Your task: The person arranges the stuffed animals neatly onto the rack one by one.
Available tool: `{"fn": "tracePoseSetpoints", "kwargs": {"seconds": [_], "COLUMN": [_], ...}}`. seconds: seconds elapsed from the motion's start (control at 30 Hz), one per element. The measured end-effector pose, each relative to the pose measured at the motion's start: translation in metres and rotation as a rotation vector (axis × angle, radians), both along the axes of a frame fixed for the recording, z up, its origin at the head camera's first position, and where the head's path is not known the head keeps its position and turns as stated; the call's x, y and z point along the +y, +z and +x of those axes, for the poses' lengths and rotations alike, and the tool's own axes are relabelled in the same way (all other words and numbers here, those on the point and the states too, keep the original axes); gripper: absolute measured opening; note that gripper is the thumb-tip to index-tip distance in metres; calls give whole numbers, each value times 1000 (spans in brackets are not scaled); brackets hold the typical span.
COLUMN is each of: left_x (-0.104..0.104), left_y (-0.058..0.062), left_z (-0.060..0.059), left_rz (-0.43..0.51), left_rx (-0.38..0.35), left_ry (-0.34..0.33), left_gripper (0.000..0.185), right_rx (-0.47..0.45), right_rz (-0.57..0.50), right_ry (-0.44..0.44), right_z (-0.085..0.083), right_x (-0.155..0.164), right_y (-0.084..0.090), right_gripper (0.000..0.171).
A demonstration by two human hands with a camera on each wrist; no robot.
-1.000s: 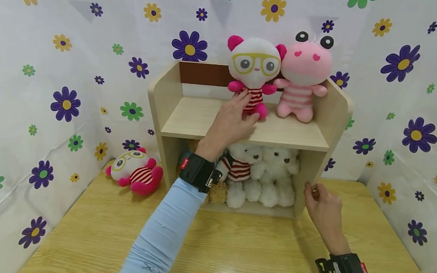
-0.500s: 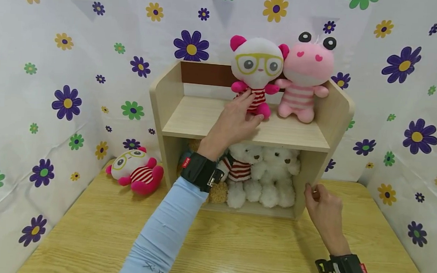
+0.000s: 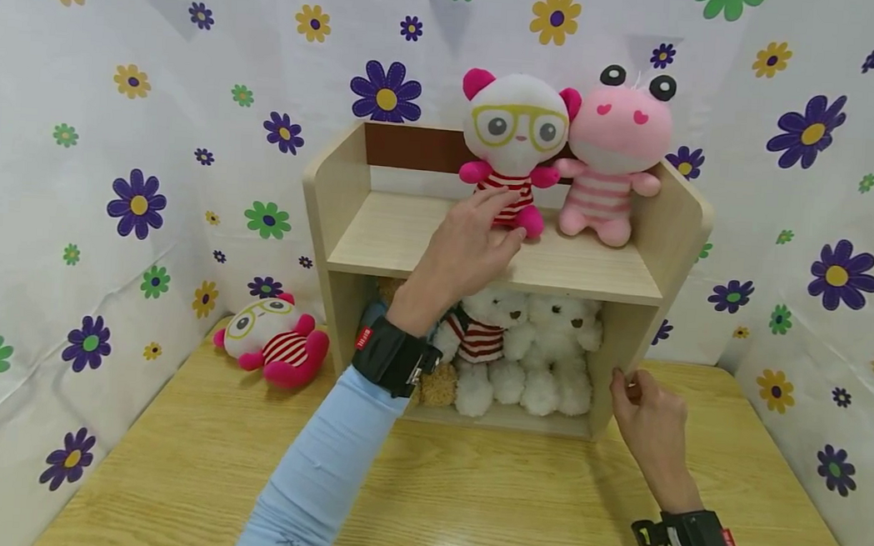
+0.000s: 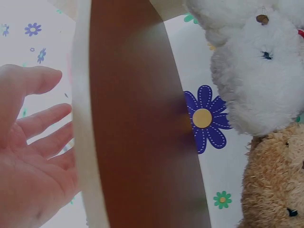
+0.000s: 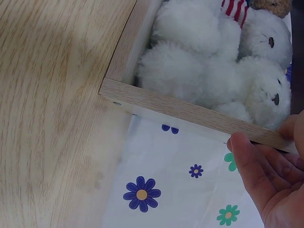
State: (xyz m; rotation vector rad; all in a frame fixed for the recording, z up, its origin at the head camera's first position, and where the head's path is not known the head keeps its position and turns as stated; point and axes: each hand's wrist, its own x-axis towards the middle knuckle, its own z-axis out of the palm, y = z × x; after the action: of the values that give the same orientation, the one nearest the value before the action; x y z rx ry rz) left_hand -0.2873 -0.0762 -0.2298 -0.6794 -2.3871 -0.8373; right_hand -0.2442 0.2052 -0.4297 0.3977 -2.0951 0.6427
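On the upper board of a pale wooden shelf (image 3: 387, 232) sits a white and magenta plush panda (image 3: 518, 144) with yellow glasses and a red-striped body. In the head view my left hand (image 3: 464, 245) is in front of its belly, fingers extended, fingertips overlapping the stripes. The left wrist view has the left hand (image 4: 35, 142) with its fingers spread and the palm bare. My right hand (image 3: 652, 416) pinches the front edge of the shelf's right side panel. From the right wrist, thumb and fingers of the right hand (image 5: 270, 180) lie on either side of that panel.
A pink plush (image 3: 617, 134) with raised round eyes sits right of the panda. White teddy bears (image 3: 555, 355) and a brown bear (image 3: 439, 383) fill the lower compartment. Another striped panda (image 3: 275, 342) lies on the wooden table (image 3: 484, 493) left of the shelf. Flowered cloth (image 3: 269, 62) hangs behind.
My left hand has drawn back a little, down and to the left, from the panda. The right hand keeps its hold on the shelf; the head view has shifted slightly.
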Motion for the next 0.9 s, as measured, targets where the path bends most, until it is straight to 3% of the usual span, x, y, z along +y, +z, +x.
{"fn": "tracePoseSetpoints", "kwargs": {"seconds": [0.6,0.9], "left_x": [8,11], "left_y": [-1,-10], "left_z": [40,61], "left_rz": [-38,-106], "left_rx": [133,234], "left_ry": [-147,-218], "left_gripper": [44,43], "right_rx": [-6,-4], "right_rz": [3,2], "right_ry": [-2,1], "right_z": [0,0], "right_x": [0,0], "right_y": [0,0], "right_gripper": [19,18]}}
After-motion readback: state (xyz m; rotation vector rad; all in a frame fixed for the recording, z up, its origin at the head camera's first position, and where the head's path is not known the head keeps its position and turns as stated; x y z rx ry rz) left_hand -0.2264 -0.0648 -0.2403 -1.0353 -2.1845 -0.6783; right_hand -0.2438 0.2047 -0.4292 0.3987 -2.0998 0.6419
